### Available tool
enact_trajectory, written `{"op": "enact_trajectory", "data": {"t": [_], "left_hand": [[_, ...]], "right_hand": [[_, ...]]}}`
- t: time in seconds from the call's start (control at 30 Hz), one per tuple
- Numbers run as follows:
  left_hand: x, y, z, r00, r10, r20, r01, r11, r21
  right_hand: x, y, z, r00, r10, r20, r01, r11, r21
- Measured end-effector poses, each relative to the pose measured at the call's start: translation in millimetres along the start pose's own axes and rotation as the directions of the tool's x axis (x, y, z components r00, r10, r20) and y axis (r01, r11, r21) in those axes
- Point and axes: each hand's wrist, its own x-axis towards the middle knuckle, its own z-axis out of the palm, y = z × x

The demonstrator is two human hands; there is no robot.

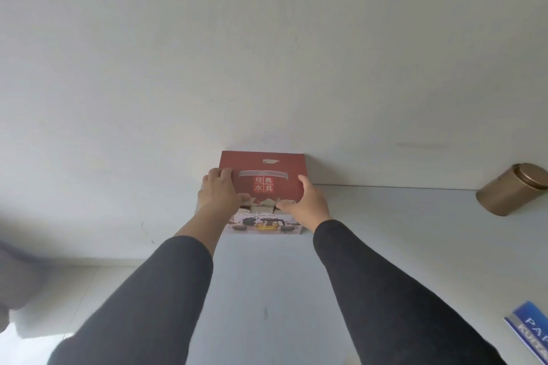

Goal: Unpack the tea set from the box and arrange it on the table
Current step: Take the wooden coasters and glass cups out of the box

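Observation:
A red tea set box (267,161) stands at the far edge of the pale table (385,240), against the white wall. Its top carries a translucent handle strip and Chinese characters; its front face shows a picture of a teapot and cups. My left hand (221,190) grips the box's top left edge, fingers over the lid and thumb along the lid's front edge. My right hand (305,201) holds the top right corner, thumb at the lid's front edge. The lid's front edge appears slightly lifted. No tea set pieces are visible.
A gold cylindrical tin (511,190) stands at the table's far right by the wall. A blue printed packet (530,332) lies at the near right edge. The table's left edge runs down past my left sleeve, with floor beyond.

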Motion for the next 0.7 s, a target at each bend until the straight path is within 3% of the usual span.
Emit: {"op": "enact_trajectory", "data": {"t": [0.1,0.2,0.37,0.7], "left_hand": [[5,4,-3,0.987,-0.154,0.053,0.156,0.986,-0.053],[7,7,-4,0.972,-0.224,0.073,0.226,0.974,-0.017],[8,8,-5,0.964,-0.248,0.095,0.250,0.968,-0.004],[-33,2,-4,0.952,-0.286,0.112,0.285,0.958,0.026]], "right_hand": [[9,-1,-1,1.000,-0.020,-0.024,0.017,0.996,-0.089],[14,0,-3,0.996,-0.080,-0.031,0.073,0.979,-0.193],[11,7,-3,0.999,0.025,0.040,-0.029,0.996,0.089],[-28,20,-2,0.998,0.049,0.043,-0.053,0.995,0.084]]}}
